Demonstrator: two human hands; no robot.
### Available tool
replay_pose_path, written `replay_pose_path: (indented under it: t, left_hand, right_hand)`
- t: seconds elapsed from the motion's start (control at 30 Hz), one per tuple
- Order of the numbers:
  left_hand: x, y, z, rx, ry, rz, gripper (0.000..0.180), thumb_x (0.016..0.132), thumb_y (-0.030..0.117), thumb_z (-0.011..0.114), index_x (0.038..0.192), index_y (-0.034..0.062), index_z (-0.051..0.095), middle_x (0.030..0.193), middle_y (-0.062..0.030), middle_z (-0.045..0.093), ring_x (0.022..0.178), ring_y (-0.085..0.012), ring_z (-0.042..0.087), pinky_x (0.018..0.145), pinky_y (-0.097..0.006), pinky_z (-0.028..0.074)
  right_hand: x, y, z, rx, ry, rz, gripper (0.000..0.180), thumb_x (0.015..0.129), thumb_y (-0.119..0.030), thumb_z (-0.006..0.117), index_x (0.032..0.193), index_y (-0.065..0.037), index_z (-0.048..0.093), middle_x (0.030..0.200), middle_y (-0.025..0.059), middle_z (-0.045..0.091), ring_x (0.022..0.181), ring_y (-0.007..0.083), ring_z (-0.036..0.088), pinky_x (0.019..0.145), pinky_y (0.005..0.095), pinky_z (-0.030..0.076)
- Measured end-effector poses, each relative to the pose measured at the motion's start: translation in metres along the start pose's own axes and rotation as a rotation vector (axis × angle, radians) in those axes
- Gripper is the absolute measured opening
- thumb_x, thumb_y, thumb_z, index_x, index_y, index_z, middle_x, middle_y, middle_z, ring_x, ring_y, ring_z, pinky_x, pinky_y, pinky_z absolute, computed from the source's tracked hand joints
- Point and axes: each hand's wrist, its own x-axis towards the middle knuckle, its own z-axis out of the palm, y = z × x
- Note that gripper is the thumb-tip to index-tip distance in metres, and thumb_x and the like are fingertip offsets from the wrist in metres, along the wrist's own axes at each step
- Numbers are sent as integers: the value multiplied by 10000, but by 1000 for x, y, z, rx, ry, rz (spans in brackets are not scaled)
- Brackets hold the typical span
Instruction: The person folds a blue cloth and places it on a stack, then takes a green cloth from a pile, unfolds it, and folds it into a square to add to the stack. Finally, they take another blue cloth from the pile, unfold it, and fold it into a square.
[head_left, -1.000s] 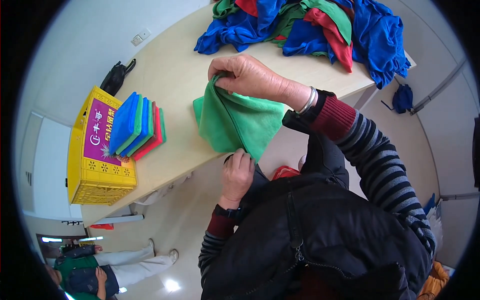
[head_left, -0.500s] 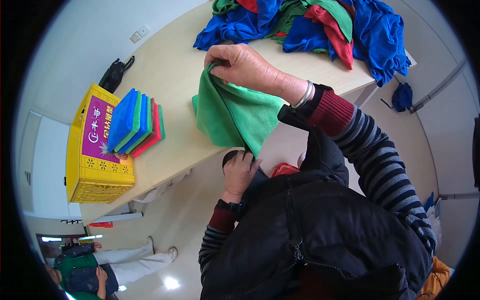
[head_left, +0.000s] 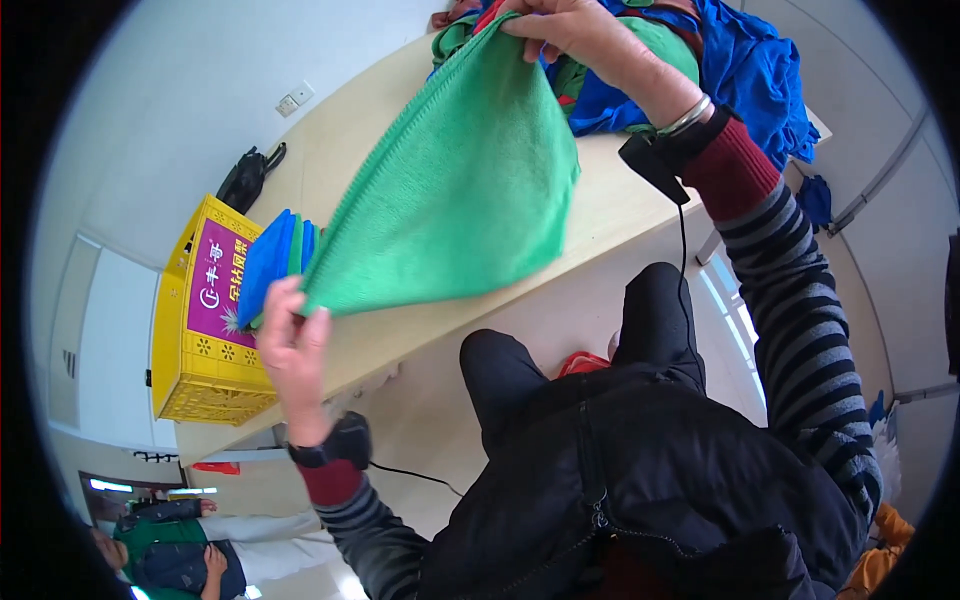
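Observation:
A green cloth (head_left: 455, 190) with a stitched edge is stretched out in the air over the table, between my two hands. My left hand (head_left: 295, 345) pinches its lower left corner, close to the yellow crate. At the upper corner my right hand (head_left: 570, 30) grips the cloth, in front of the heap of loose cloths (head_left: 745, 80) in blue, green and red. Behind the green cloth and my left fingers stands a stack of folded cloths (head_left: 268, 262); only blue and green parts of it show, the rest is covered.
A yellow crate (head_left: 215, 385) with a purple label stands at the table's left end, with a black item (head_left: 250, 178) behind it. The pale table (head_left: 400, 340) has its front edge before my knees. A person (head_left: 190, 550) is at the lower left.
My left hand has moved left and my right hand up and away, so the green cloth has gone from hanging bunched to spread taut. It now hides part of the folded stack.

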Motion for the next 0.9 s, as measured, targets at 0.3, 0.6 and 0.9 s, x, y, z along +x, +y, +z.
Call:
replay_pose_path:
  t: [0.3,0.6,0.9]
  left_hand:
    - [71,37,-32,-220,-45,-1,116,911,-8,633,1020,16,601,1100,-19,611,912,-68,552,749,-216,436]
    - [150,-15,-8,166,-208,-127,149,935,9,616,1084,5,614,972,0,587,878,-43,527,742,-197,422]
    - [158,-21,6,417,137,253,127,904,6,615,1031,16,614,925,-32,569,842,-117,538,730,-271,450]
  right_hand:
    - [-16,-34,-33,172,-45,199,78,924,-126,674,926,-48,671,682,2,611,538,105,574,488,231,432]
    - [28,19,-33,3,-21,207,129,921,-160,688,933,-33,675,695,34,649,549,131,614,506,248,477]
    - [20,22,-41,-267,28,-215,112,933,-70,642,1033,-30,673,853,30,659,747,131,647,668,272,538]
